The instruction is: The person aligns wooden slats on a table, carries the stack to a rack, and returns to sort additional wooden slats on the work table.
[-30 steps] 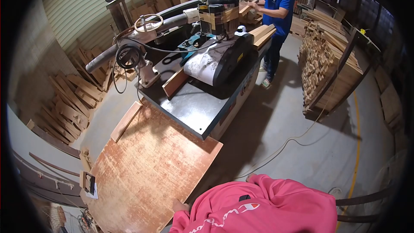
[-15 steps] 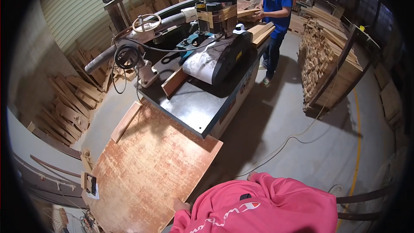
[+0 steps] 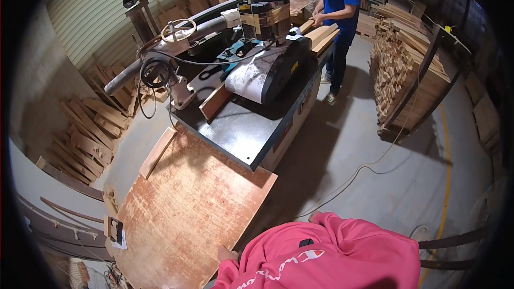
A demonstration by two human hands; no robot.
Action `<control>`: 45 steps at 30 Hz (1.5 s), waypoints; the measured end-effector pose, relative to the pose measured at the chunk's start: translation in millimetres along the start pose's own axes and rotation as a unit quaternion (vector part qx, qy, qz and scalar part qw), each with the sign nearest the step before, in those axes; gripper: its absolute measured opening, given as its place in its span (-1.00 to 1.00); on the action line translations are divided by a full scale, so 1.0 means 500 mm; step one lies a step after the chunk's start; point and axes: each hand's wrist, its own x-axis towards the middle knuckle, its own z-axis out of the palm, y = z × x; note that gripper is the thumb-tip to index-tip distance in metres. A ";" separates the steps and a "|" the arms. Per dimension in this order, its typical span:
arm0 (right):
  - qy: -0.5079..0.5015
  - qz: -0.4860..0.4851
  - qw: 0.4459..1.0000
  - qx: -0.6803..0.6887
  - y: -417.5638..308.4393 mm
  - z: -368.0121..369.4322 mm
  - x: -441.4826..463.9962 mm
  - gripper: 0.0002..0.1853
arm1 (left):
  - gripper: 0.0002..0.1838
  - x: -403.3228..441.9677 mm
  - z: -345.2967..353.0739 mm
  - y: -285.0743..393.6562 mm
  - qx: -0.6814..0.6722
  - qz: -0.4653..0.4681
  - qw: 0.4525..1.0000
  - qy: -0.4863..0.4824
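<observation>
1. Six-thirty: left hand (image 3: 227, 253) at the worn wooden panel's (image 3: 187, 208) edge, perhaps steadying; grip unclear.
2. Five: right hand (image 3: 316, 216), largely sleeve-hidden; grip unclear.
3. Seven: panel beside the machine table (image 3: 241, 144), seemingly extending it.
4. One: co-worker (image 3: 341, 8) gripping a wooden strip (image 3: 306, 27).

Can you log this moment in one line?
left hand: at edge of wooden panel | right hand: by pink sweatshirt, partly hidden | co-worker's hands: on wood strip
</observation>
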 end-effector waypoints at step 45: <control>0.007 0.013 1.000 0.015 -0.003 -0.003 -0.007 -0.72 | -0.64 -0.009 -0.007 0.005 -0.012 0.004 1.000 -0.007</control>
